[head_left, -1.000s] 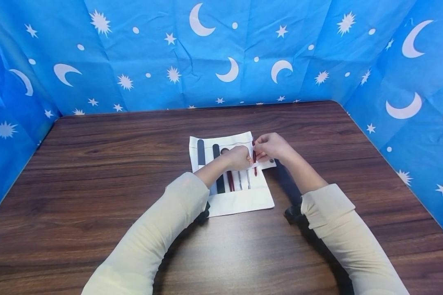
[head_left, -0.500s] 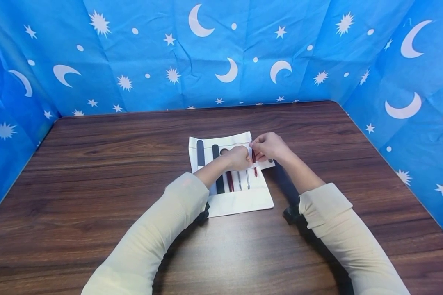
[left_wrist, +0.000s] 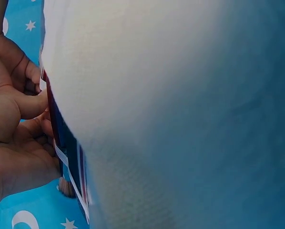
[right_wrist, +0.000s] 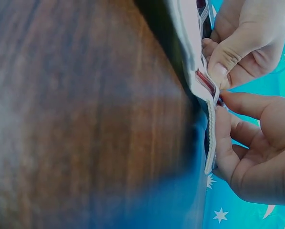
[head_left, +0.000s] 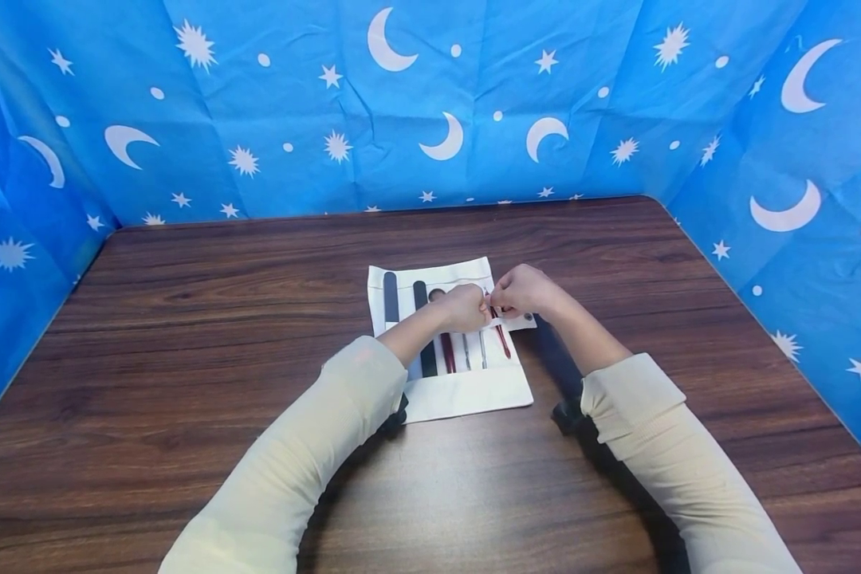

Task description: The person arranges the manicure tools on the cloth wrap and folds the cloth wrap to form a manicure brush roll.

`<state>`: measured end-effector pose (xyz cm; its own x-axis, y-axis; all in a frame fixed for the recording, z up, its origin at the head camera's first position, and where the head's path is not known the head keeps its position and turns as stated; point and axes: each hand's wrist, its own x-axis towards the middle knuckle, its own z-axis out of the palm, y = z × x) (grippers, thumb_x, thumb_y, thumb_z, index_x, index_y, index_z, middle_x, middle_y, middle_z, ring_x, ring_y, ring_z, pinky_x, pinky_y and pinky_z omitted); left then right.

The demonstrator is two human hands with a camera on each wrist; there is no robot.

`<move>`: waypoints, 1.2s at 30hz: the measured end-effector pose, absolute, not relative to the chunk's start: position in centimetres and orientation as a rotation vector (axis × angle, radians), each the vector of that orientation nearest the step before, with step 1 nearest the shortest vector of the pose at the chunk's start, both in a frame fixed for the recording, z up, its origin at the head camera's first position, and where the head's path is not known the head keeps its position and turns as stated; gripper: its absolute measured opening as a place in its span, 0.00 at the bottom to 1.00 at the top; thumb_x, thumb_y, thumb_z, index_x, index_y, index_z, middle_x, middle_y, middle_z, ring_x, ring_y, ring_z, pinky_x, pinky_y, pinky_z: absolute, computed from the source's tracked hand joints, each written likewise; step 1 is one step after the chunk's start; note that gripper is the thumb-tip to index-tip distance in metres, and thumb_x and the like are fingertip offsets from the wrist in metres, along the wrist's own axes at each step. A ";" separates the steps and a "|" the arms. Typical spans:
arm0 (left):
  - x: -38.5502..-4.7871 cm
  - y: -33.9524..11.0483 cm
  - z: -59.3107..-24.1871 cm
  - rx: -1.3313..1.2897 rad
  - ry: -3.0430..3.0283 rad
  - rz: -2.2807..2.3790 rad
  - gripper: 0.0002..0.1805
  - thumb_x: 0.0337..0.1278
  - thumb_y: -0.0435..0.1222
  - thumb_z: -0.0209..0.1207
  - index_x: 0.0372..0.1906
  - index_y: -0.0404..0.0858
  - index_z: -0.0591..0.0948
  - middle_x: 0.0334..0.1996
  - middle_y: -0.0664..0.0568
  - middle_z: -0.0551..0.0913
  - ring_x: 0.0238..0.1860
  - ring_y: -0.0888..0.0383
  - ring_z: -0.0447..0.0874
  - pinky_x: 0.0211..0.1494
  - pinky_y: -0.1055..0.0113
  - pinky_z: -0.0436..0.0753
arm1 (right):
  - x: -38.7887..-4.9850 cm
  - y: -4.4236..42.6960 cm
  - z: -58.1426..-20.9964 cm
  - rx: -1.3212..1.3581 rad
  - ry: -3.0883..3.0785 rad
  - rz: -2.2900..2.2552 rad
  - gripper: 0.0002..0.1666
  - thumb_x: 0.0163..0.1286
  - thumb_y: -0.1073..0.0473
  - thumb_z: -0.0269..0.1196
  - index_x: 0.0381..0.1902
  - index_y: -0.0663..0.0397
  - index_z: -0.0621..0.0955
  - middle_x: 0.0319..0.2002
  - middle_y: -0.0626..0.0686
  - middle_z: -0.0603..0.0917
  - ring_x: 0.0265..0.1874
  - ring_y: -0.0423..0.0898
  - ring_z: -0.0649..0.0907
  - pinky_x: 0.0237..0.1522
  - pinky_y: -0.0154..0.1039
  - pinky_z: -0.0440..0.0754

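On the table lies a white fabric tool roll [head_left: 466, 394] with an elastic band across its tools. My left hand [head_left: 462, 308] rests over the roll and pinches the white band [right_wrist: 205, 62] between thumb and finger, as the right wrist view shows. Beside it, my right hand [head_left: 522, 290] pinches a slim dark red tool [head_left: 502, 341] by its upper part. The tool slants through the band, its pointed lower end toward the roll's near fold. Its upper end is mostly hidden by the fingers, so its kind is unclear.
Under the band also lie a grey flat strip [head_left: 391, 296], a black flat strip [head_left: 428, 359], a brush [left_wrist: 66, 187] with a dark red handle and thin silver tools [head_left: 466, 351]. A snap tab [head_left: 528, 318] sticks out right. A blue curtain [head_left: 287, 104] hangs behind the table [head_left: 244, 319].
My right hand has moved slightly left and nearer. The red tool's lower end has slid farther out below the band, and the tool now slants. My left hand has stayed in place.
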<state>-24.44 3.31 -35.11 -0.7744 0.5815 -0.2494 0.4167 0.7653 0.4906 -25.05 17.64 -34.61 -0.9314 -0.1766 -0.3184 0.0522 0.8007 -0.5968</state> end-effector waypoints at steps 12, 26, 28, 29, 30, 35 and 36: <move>-24.5 3.4 -35.1 0.786 2.578 0.586 0.22 0.60 0.30 0.46 0.10 0.42 0.59 0.11 0.56 0.57 0.16 0.61 0.59 0.27 0.72 0.63 | -24.8 17.5 -34.5 -0.164 2.699 -0.695 0.16 0.63 0.60 0.58 0.16 0.56 0.76 0.12 0.45 0.73 0.16 0.40 0.72 0.26 0.34 0.71; -24.3 3.2 -35.2 0.730 2.591 0.549 0.21 0.57 0.30 0.51 0.10 0.42 0.63 0.11 0.58 0.62 0.16 0.63 0.61 0.29 0.69 0.65 | -22.5 19.7 -31.3 -0.164 2.798 -0.893 0.17 0.69 0.53 0.54 0.35 0.63 0.80 0.26 0.55 0.78 0.28 0.48 0.83 0.34 0.43 0.78; -24.2 3.0 -35.0 0.727 2.576 0.597 0.16 0.57 0.30 0.51 0.14 0.40 0.72 0.16 0.57 0.70 0.18 0.64 0.64 0.31 0.69 0.68 | -21.5 20.1 -30.8 -0.208 2.766 -0.883 0.18 0.69 0.53 0.54 0.31 0.63 0.79 0.23 0.54 0.78 0.25 0.46 0.81 0.32 0.42 0.78; -24.3 2.9 -34.8 0.725 2.573 0.625 0.13 0.58 0.29 0.50 0.19 0.39 0.76 0.20 0.55 0.75 0.20 0.64 0.67 0.33 0.69 0.70 | -20.9 20.3 -30.6 -0.228 2.730 -0.882 0.18 0.69 0.53 0.54 0.30 0.64 0.79 0.23 0.54 0.79 0.24 0.46 0.81 0.31 0.42 0.78; -24.4 2.7 -34.5 0.726 2.577 0.648 0.10 0.59 0.30 0.50 0.26 0.37 0.79 0.26 0.54 0.78 0.23 0.63 0.70 0.35 0.69 0.72 | -20.4 20.5 -30.6 -0.253 2.689 -0.877 0.19 0.69 0.53 0.54 0.30 0.65 0.79 0.22 0.54 0.80 0.23 0.46 0.81 0.30 0.41 0.79; -26.2 0.5 -32.5 0.665 2.751 0.660 0.14 0.63 0.32 0.50 0.49 0.32 0.77 0.47 0.46 0.78 0.46 0.54 0.75 0.53 0.63 0.71 | -17.3 20.6 -31.5 -0.349 2.498 -0.730 0.21 0.68 0.51 0.55 0.29 0.65 0.81 0.20 0.53 0.81 0.19 0.46 0.81 0.24 0.39 0.80; -26.6 -0.2 -32.1 0.643 2.811 0.606 0.14 0.63 0.33 0.50 0.49 0.33 0.78 0.47 0.45 0.77 0.48 0.52 0.73 0.54 0.61 0.70 | -16.6 20.5 -31.8 -0.361 2.492 -0.673 0.22 0.68 0.49 0.56 0.27 0.63 0.81 0.19 0.52 0.81 0.18 0.45 0.81 0.23 0.38 0.80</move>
